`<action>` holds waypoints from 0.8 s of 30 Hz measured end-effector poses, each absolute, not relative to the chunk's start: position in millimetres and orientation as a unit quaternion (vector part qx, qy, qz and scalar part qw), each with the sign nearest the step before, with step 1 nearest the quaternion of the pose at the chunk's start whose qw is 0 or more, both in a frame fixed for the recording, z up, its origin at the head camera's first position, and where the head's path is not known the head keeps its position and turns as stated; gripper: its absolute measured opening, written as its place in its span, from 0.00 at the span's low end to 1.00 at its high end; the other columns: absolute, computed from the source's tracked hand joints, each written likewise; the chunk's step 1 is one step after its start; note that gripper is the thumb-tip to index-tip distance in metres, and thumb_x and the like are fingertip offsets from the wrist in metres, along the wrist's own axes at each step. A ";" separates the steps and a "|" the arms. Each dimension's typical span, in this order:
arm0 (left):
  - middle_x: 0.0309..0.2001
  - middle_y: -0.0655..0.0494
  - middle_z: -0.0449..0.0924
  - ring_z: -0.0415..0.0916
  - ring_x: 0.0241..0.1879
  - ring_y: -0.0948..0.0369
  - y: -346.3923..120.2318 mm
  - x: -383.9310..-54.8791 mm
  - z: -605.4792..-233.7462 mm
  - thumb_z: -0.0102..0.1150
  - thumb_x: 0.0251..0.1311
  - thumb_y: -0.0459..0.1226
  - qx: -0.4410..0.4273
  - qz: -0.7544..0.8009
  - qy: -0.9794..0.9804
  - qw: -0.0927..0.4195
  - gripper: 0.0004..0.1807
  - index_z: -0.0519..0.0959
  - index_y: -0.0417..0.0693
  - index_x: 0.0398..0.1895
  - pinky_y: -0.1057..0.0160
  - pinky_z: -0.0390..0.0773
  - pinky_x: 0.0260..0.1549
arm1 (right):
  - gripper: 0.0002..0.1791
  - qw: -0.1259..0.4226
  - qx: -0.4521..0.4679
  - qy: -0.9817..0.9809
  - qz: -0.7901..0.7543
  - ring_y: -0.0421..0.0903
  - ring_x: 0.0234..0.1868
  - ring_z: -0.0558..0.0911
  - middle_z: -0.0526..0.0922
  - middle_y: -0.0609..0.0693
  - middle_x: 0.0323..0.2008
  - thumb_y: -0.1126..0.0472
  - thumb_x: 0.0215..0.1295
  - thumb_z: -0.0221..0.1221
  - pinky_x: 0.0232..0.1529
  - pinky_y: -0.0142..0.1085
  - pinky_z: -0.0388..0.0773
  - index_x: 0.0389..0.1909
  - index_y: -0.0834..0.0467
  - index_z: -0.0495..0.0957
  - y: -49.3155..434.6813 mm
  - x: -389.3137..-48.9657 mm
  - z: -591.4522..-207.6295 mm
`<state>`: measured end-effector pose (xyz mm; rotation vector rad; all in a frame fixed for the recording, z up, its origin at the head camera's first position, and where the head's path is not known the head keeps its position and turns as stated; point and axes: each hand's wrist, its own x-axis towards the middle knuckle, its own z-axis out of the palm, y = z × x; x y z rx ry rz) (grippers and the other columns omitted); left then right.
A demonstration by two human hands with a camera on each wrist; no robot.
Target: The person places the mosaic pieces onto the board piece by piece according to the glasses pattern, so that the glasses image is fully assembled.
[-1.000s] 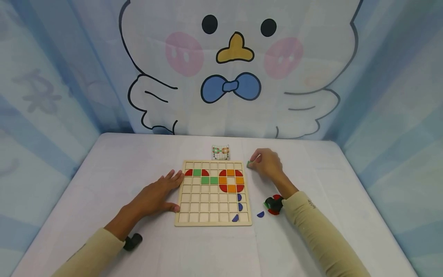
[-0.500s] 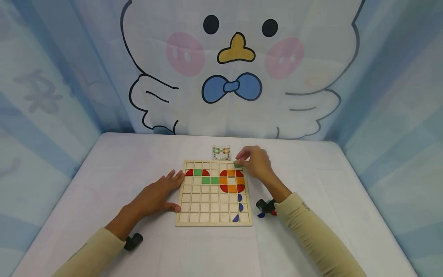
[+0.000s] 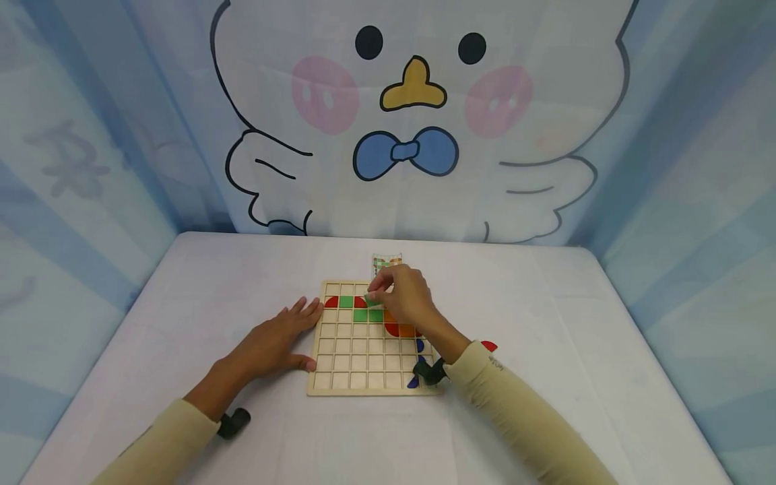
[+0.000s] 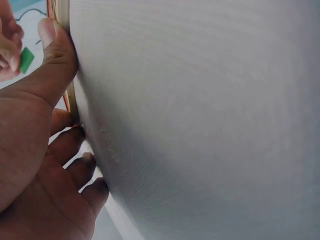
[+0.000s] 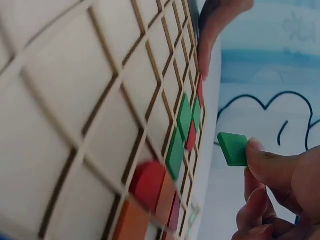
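Observation:
My right hand pinches a green square tile between thumb and fingertips, held above the upper middle of a wooden grid board. In the right wrist view the tile is tilted and apart from the board. Along the board's left edge my left hand lies spread, thumb and fingertips touching the frame. Green tiles, red quarter-round tiles and orange tiles sit in the board's cells. Blue pieces lie in the right column, partly hidden by my right wrist.
A small printed pattern card stands behind the board, partly covered by my right hand. A red piece lies on the white table, right of the board, beside my sleeve. Other loose pieces there are hidden by the arm.
My right hand has carried the green tile leftward from beyond the board's right edge to over its upper middle. The left hand stays where it was.

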<state>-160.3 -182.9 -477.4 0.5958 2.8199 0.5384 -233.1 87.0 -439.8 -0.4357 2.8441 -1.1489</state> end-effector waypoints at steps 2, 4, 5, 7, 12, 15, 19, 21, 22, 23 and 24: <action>0.86 0.45 0.53 0.48 0.85 0.40 -183.3 -160.4 -477.4 0.78 0.53 0.55 0.203 0.186 0.956 0.105 0.61 0.55 0.45 0.85 0.34 0.61 0.79 | 0.07 0.025 -0.155 0.915 -0.371 0.42 0.36 0.81 0.86 0.41 0.27 0.58 0.66 0.74 0.31 0.37 0.72 0.30 0.47 0.87 77.4 -231.8 -441.6; 0.86 0.45 0.53 0.48 0.85 0.40 -183.7 -160.5 -477.2 0.78 0.53 0.55 0.205 0.188 0.955 0.105 0.61 0.56 0.45 0.85 0.33 0.61 0.78 | 0.06 0.035 -0.166 0.913 -0.372 0.41 0.36 0.82 0.86 0.40 0.27 0.58 0.66 0.74 0.33 0.36 0.73 0.30 0.47 0.87 67.5 -231.0 -443.4; 0.85 0.45 0.53 0.48 0.85 0.40 -183.8 -160.6 -477.2 0.78 0.53 0.55 0.206 0.189 0.954 0.105 0.61 0.56 0.45 0.85 0.33 0.61 0.78 | 0.06 0.041 -0.170 0.911 -0.374 0.41 0.35 0.82 0.86 0.41 0.27 0.58 0.66 0.74 0.34 0.36 0.73 0.30 0.48 0.88 62.6 -230.5 -444.0; 0.85 0.44 0.53 0.48 0.85 0.39 -184.1 -160.9 -477.2 0.78 0.53 0.56 0.207 0.190 0.954 0.105 0.61 0.56 0.45 0.85 0.33 0.61 0.78 | 0.06 0.053 -0.170 0.908 -0.379 0.41 0.32 0.81 0.86 0.41 0.26 0.58 0.65 0.74 0.32 0.35 0.73 0.30 0.48 0.88 53.1 -230.2 -446.2; 0.85 0.43 0.53 0.50 0.84 0.38 -185.4 -160.8 -477.2 0.78 0.53 0.56 0.213 0.193 0.953 0.099 0.61 0.56 0.44 0.85 0.30 0.64 0.75 | 0.06 0.060 -0.165 0.909 -0.377 0.40 0.28 0.78 0.84 0.42 0.24 0.58 0.65 0.75 0.28 0.32 0.71 0.30 0.50 0.88 33.2 -230.1 -453.7; 0.85 0.43 0.53 0.50 0.84 0.38 -185.9 -160.7 -477.2 0.78 0.53 0.55 0.217 0.195 0.952 0.097 0.60 0.56 0.44 0.85 0.29 0.65 0.74 | 0.06 0.054 -0.157 0.915 -0.367 0.40 0.27 0.78 0.83 0.42 0.24 0.57 0.66 0.74 0.26 0.32 0.70 0.30 0.50 0.88 25.0 -229.6 -458.4; 0.85 0.43 0.53 0.50 0.84 0.38 -185.8 -161.1 -477.1 0.78 0.53 0.55 0.217 0.198 0.951 0.099 0.61 0.56 0.44 0.85 0.29 0.65 0.74 | 0.07 0.045 -0.147 0.930 -0.334 0.40 0.26 0.78 0.83 0.41 0.24 0.55 0.66 0.74 0.26 0.32 0.70 0.29 0.48 0.87 18.0 -227.9 -464.3; 0.85 0.44 0.53 0.50 0.84 0.38 -185.9 -161.3 -477.2 0.78 0.53 0.55 0.215 0.200 0.951 0.100 0.61 0.56 0.45 0.85 0.29 0.65 0.74 | 0.09 0.041 -0.144 0.938 -0.313 0.40 0.26 0.78 0.84 0.40 0.25 0.54 0.66 0.74 0.25 0.32 0.70 0.27 0.47 0.86 15.3 -226.8 -466.2; 0.85 0.44 0.53 0.50 0.84 0.38 -186.1 -161.3 -477.3 0.78 0.53 0.55 0.214 0.200 0.951 0.101 0.61 0.56 0.45 0.85 0.29 0.64 0.74 | 0.10 0.038 -0.143 0.942 -0.302 0.40 0.26 0.78 0.84 0.40 0.25 0.53 0.66 0.74 0.24 0.32 0.71 0.27 0.46 0.85 13.8 -226.5 -467.0; 0.85 0.44 0.53 0.49 0.84 0.38 -186.2 -161.3 -477.3 0.78 0.53 0.55 0.214 0.200 0.951 0.101 0.61 0.56 0.45 0.85 0.29 0.64 0.75 | 0.11 0.036 -0.142 0.945 -0.294 0.41 0.26 0.78 0.84 0.40 0.25 0.53 0.66 0.74 0.24 0.33 0.71 0.26 0.46 0.85 12.5 -226.3 -467.5; 0.85 0.44 0.53 0.49 0.85 0.38 -186.3 -161.2 -477.3 0.78 0.53 0.55 0.214 0.201 0.951 0.101 0.61 0.56 0.45 0.85 0.30 0.64 0.75 | 0.11 0.036 -0.142 0.947 -0.286 0.41 0.26 0.79 0.84 0.40 0.26 0.52 0.66 0.74 0.24 0.33 0.71 0.25 0.46 0.84 11.1 -226.2 -468.1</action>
